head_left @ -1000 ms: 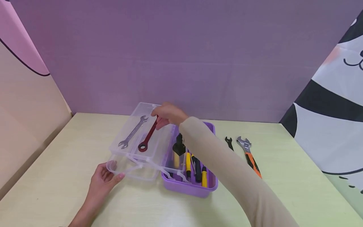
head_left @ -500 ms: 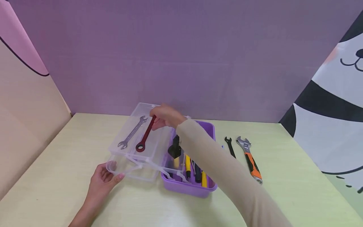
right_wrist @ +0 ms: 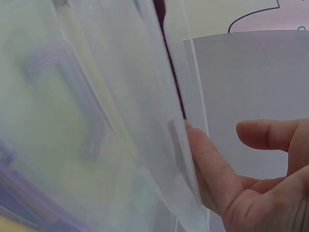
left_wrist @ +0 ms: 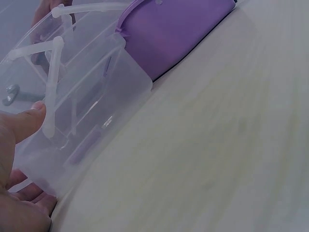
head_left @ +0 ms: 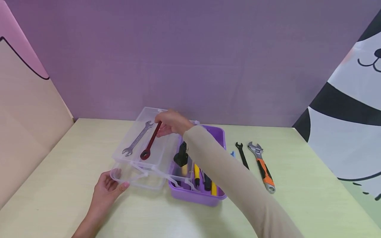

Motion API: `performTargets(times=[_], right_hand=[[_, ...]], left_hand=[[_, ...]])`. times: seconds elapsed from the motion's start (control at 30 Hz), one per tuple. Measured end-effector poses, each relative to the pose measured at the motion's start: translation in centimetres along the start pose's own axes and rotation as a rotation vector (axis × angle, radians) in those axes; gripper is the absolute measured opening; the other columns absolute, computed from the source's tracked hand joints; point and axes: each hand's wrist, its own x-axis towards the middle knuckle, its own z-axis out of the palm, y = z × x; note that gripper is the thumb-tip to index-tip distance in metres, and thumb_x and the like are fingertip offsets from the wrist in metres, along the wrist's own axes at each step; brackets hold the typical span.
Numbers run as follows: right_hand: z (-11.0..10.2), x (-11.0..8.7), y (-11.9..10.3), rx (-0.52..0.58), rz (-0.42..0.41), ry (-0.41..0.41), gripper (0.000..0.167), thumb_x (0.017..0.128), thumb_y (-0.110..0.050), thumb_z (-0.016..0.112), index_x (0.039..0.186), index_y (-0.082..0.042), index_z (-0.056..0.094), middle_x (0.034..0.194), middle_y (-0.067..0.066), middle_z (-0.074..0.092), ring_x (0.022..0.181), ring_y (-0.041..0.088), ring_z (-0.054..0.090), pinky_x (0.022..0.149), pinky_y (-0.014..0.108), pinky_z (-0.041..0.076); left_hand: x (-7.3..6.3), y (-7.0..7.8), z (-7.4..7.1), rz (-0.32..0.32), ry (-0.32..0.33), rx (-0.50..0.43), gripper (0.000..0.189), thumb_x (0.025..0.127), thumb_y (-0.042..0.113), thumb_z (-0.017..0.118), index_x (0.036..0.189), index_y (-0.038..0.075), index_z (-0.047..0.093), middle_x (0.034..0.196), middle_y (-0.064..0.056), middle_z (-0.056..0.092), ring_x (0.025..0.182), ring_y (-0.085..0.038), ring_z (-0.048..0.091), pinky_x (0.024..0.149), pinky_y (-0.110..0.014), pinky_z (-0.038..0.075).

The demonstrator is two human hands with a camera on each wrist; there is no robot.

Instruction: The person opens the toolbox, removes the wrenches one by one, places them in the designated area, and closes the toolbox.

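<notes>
My left hand point(head_left: 105, 191) grips the rounded corner of a clear plastic lid point(head_left: 148, 183), thumb on its edge and fingers underneath. Above that lid, a clear tray point(head_left: 120, 147) on white hinge arms leans out from a purple toolbox point(head_left: 197, 199). On the tray lie a silver combination wrench point(head_left: 137, 138) and a dark red ratchet wrench point(head_left: 151, 140). My right hand point(head_left: 172, 122) is over the far end of the red wrench. In the right wrist view, one fingertip point(right_wrist: 193, 133) touches that end while another digit stands apart from it.
Inside the toolbox are a black-headed hammer point(head_left: 180, 158) and yellow-handled screwdrivers point(head_left: 196, 173), partly hidden by the right sleeve. To the right lie a black wrench point(head_left: 242, 155) and an orange-handled adjustable wrench point(head_left: 263, 165). A purple backdrop point(head_left: 190, 62) rises behind the table.
The red wrench has shifted slightly left on the tray along with my right hand. My left hand has kept its grip on the lid.
</notes>
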Motion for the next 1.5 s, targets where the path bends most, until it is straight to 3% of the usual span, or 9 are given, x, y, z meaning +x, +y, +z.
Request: performTargets(times=[0.2,0.4,0.57,0.63,0.77,0.87,0.97,1.1,1.5], right_hand=[[0.3,0.0,0.2,0.005,0.003,-0.021,0.016,0.094,-0.010,0.055,0.104,0.003,0.056,0.088,0.016,0.056,0.084,0.032,0.067,0.090,0.039,0.056],[0.4,0.2,0.4,0.003,-0.003,-0.024,0.006,0.091,-0.004,0.057,0.086,0.000,0.055,0.080,0.016,0.058,0.066,0.026,0.064,0.089,0.038,0.055],[0.5,0.1,0.6,0.006,-0.013,-0.014,0.005,0.089,-0.001,0.060,0.085,0.001,0.057,0.075,0.014,0.059,0.058,0.021,0.061,0.088,0.038,0.056],[0.6,0.1,0.6,0.014,-0.021,-0.017,0.004,0.088,0.000,0.060,0.085,0.002,0.057,0.075,0.014,0.058,0.059,0.021,0.061,0.087,0.038,0.057],[1.1,0.1,0.6,0.023,-0.030,-0.028,0.004,0.086,0.002,0.061,0.085,0.003,0.057,0.075,0.013,0.058,0.059,0.021,0.061,0.086,0.038,0.057],[1.4,0.3,0.6,0.011,-0.025,-0.027,0.005,0.086,0.003,0.061,0.085,0.003,0.056,0.072,0.012,0.057,0.057,0.019,0.061,0.085,0.036,0.057],[1.7,0.5,0.6,-0.003,-0.017,-0.020,0.006,0.085,0.004,0.063,0.086,0.004,0.057,0.067,0.010,0.056,0.053,0.018,0.060,0.082,0.035,0.057],[1.9,0.7,0.6,-0.025,-0.020,-0.029,0.005,0.083,0.007,0.063,0.085,0.007,0.059,0.063,0.010,0.058,0.048,0.016,0.059,0.074,0.031,0.060],[1.9,0.8,1.0,0.003,-0.034,-0.032,0.015,0.081,0.014,0.061,0.075,0.004,0.053,0.064,0.012,0.059,0.057,0.019,0.062,0.081,0.034,0.059]], left_hand=[[-0.1,0.0,0.0,0.001,0.007,0.007,0.063,0.087,0.005,0.067,0.134,-0.010,0.027,0.146,-0.028,0.034,0.133,-0.030,0.035,0.090,0.005,0.034],[-0.1,0.0,0.0,0.003,0.010,0.003,0.063,0.087,0.005,0.067,0.134,-0.009,0.028,0.146,-0.027,0.035,0.114,0.008,0.044,0.091,0.005,0.035],[-0.1,0.1,-0.1,0.007,0.003,0.008,0.063,0.087,0.005,0.067,0.134,-0.010,0.028,0.147,-0.028,0.034,0.131,-0.024,0.039,0.090,0.005,0.034],[-0.2,0.1,-0.2,0.007,0.004,0.016,0.064,0.088,0.007,0.068,0.135,-0.010,0.027,0.147,-0.028,0.034,0.133,-0.027,0.037,0.090,0.005,0.034],[-0.3,-0.1,-0.6,0.013,0.012,0.029,0.064,0.088,0.008,0.068,0.134,-0.009,0.028,0.146,-0.028,0.035,0.116,0.004,0.044,0.090,0.006,0.034],[-0.5,-0.1,-0.8,0.012,0.014,0.027,0.063,0.088,0.008,0.067,0.134,-0.010,0.028,0.146,-0.028,0.034,0.108,0.013,0.042,0.091,0.005,0.034],[-0.6,-0.1,-0.9,0.008,0.007,0.016,0.064,0.089,0.007,0.067,0.135,-0.010,0.026,0.147,-0.030,0.032,0.122,-0.007,0.044,0.090,0.006,0.034],[-0.6,0.0,-0.9,-0.004,0.003,0.005,0.065,0.088,0.005,0.066,0.136,-0.011,0.024,0.148,-0.030,0.030,0.136,-0.035,0.031,0.089,0.006,0.033],[-0.5,0.2,-0.6,-0.007,-0.002,0.011,0.065,0.088,0.004,0.066,0.136,-0.010,0.024,0.148,-0.030,0.031,0.136,-0.037,0.031,0.088,0.006,0.034]])
